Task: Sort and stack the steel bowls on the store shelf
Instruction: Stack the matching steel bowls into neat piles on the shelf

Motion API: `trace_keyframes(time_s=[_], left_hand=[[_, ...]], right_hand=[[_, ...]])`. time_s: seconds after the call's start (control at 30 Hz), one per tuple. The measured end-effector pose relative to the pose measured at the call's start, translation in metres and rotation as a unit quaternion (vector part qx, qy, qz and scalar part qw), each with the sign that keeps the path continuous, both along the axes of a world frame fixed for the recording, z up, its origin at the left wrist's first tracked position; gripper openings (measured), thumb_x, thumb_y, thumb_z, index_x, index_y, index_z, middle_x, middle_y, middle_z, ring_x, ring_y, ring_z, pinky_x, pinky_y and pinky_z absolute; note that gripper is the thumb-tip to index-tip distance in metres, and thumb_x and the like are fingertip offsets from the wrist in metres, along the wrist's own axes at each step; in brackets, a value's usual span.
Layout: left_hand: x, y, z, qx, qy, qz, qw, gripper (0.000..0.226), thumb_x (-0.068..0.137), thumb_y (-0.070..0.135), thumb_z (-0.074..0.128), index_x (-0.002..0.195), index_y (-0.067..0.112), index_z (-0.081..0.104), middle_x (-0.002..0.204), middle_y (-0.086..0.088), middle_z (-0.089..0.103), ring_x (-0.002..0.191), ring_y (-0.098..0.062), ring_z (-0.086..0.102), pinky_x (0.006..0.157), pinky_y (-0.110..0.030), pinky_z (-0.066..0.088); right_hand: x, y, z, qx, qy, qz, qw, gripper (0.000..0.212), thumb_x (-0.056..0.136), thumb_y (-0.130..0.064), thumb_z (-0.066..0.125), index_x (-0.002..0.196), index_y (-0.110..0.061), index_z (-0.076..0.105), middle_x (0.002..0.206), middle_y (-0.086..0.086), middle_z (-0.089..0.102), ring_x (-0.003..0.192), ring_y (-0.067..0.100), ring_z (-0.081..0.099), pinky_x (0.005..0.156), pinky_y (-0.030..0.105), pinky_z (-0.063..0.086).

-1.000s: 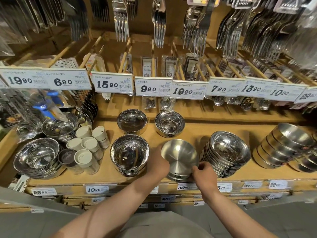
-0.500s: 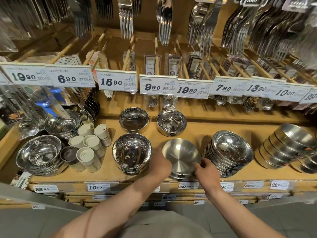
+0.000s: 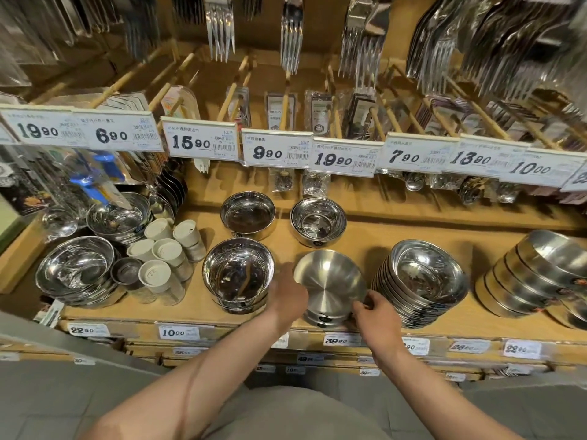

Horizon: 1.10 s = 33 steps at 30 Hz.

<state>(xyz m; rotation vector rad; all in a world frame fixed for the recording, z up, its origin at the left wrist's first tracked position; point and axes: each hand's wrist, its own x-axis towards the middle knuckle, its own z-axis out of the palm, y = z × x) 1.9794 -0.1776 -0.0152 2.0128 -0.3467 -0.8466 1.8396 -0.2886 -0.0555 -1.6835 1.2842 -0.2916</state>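
Head view: 2 hands on 1 brushed steel bowl (image 3: 330, 281) at near centre of shelf (image 3: 365, 236), tilted atop small stack, left hand (image 3: 287, 295) gripping its left rim, right hand (image 3: 376, 312) pinching near-right rim, 2 shiny bowls (image 3: 247, 214) behind, tall stack (image 3: 422, 281) just right, 5 white-lidded shakers (image 3: 165, 249) at left.
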Motion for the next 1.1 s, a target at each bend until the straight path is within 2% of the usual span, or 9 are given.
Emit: trace_keyframes(time_s=[0.1, 0.23, 0.3, 0.43, 0.53, 0.77, 0.93, 1.03, 1.1], left_hand=[[-0.001, -0.002, 0.007, 0.036, 0.003, -0.005, 0.999, 0.071, 0.091, -0.010, 0.037, 0.155, 0.019, 0.025, 0.133, -0.013, 0.055, 0.113, -0.035, 0.062, 0.083, -0.036, 0.055], [-0.007, -0.001, 0.004, 0.021, 0.002, 0.027, 0.999, 0.049, 0.094, -0.003, 0.043, 0.130, 0.030, 0.050, 0.115, -0.006, 0.065, 0.103, -0.027, 0.065, 0.085, -0.037, 0.058], [-0.009, 0.001, 0.002, 0.014, 0.001, 0.039, 0.999, 0.036, 0.095, 0.005, 0.049, 0.118, 0.032, 0.054, 0.107, 0.001, 0.065, 0.100, -0.020, 0.064, 0.080, -0.031, 0.057], [-0.013, 0.000, 0.002, -0.011, -0.003, 0.028, 1.000, 0.035, 0.099, 0.020, 0.060, 0.132, 0.019, 0.050, 0.111, -0.003, 0.067, 0.094, -0.019, 0.067, 0.060, -0.018, 0.054], [-0.013, -0.004, -0.003, -0.002, -0.019, 0.044, 0.999, 0.044, 0.099, 0.016, 0.059, 0.141, 0.017, 0.046, 0.125, -0.009, 0.065, 0.089, -0.017, 0.066, 0.049, -0.009, 0.048], [-0.016, -0.003, -0.006, 0.009, -0.039, 0.057, 0.998, 0.052, 0.095, 0.014, 0.060, 0.146, 0.018, 0.047, 0.096, 0.013, 0.064, 0.084, 0.000, 0.058, 0.086, -0.024, 0.049], [-0.018, 0.016, 0.016, 0.056, -0.100, 0.033, 0.993, 0.051, 0.099, 0.024, 0.058, 0.148, 0.019, 0.045, 0.137, -0.001, 0.061, 0.122, -0.022, 0.060, 0.106, -0.040, 0.047], [-0.007, 0.034, 0.040, 0.025, -0.123, 0.066, 0.990, 0.028, 0.096, 0.022, 0.059, 0.124, 0.019, 0.064, 0.114, -0.001, 0.071, 0.102, -0.021, 0.065, 0.093, -0.040, 0.054], [0.007, 0.043, 0.054, -0.016, -0.117, 0.095, 0.988, 0.012, 0.096, 0.019, 0.059, 0.104, 0.021, 0.068, 0.089, 0.002, 0.069, 0.080, -0.020, 0.061, 0.077, -0.038, 0.052]], right_hand=[[-0.001, -0.002, -0.002, 0.014, 0.000, 0.003, 1.000, 0.023, 0.093, -0.018, 0.064, 0.116, -0.016, 0.068, 0.092, 0.001, 0.074, 0.087, 0.025, 0.069, 0.078, 0.037, 0.053], [-0.001, -0.004, -0.003, -0.003, 0.005, 0.017, 1.000, 0.028, 0.094, -0.024, 0.066, 0.122, -0.019, 0.067, 0.089, -0.011, 0.071, 0.082, 0.012, 0.065, 0.066, 0.028, 0.045], [-0.001, -0.005, -0.002, -0.016, 0.006, 0.024, 1.000, 0.028, 0.095, -0.027, 0.065, 0.122, -0.019, 0.067, 0.084, -0.016, 0.066, 0.076, 0.004, 0.059, 0.060, 0.023, 0.040], [-0.001, -0.009, -0.001, -0.030, 0.015, 0.046, 0.998, 0.032, 0.096, -0.023, 0.063, 0.127, -0.016, 0.066, 0.090, -0.012, 0.063, 0.078, 0.012, 0.057, 0.067, 0.026, 0.038], [0.000, -0.012, 0.001, -0.045, 0.011, 0.061, 0.997, 0.030, 0.098, -0.024, 0.061, 0.127, -0.017, 0.066, 0.086, -0.016, 0.062, 0.070, 0.000, 0.050, 0.057, 0.010, 0.032], [0.001, -0.012, 0.008, -0.021, 0.009, 0.080, 0.997, 0.033, 0.100, -0.022, 0.058, 0.131, -0.012, 0.063, 0.117, 0.008, 0.072, 0.098, 0.025, 0.063, 0.074, 0.027, 0.037], [-0.009, -0.011, 0.030, -0.036, 0.009, 0.113, 0.993, 0.024, 0.097, -0.024, 0.061, 0.118, -0.014, 0.064, 0.096, -0.002, 0.067, 0.091, 0.024, 0.061, 0.066, 0.028, 0.037], [-0.009, -0.010, 0.048, -0.078, -0.036, 0.138, 0.987, 0.017, 0.095, -0.023, 0.061, 0.111, -0.018, 0.063, 0.089, -0.010, 0.063, 0.087, 0.019, 0.063, 0.057, 0.013, 0.035], [0.000, -0.010, 0.062, -0.081, -0.062, 0.149, 0.984, 0.027, 0.096, -0.026, 0.060, 0.122, -0.018, 0.063, 0.103, -0.005, 0.066, 0.089, 0.012, 0.061, 0.065, 0.011, 0.042]])
